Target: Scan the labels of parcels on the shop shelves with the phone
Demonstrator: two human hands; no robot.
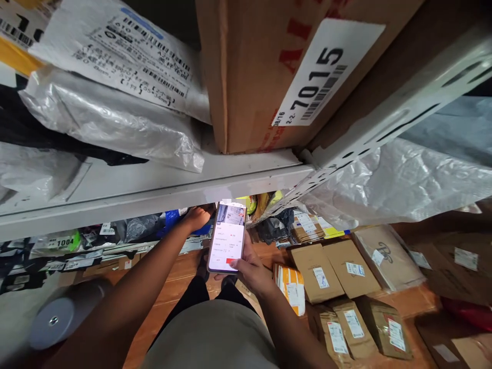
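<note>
"Seeing any risk?"
"Right hand [253, 269] grips the smartphone [226, 246] in its fingers; stray thumb [239, 266] pressure could trigger the red button [229, 261]. Left fingers [202, 218], shelf [230, 164] above, look curled; holding anything, can't tell."

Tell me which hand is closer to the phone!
Right. The right hand holds the phone by its lower part; the left hand is apart from it, left of its upper part.
</note>
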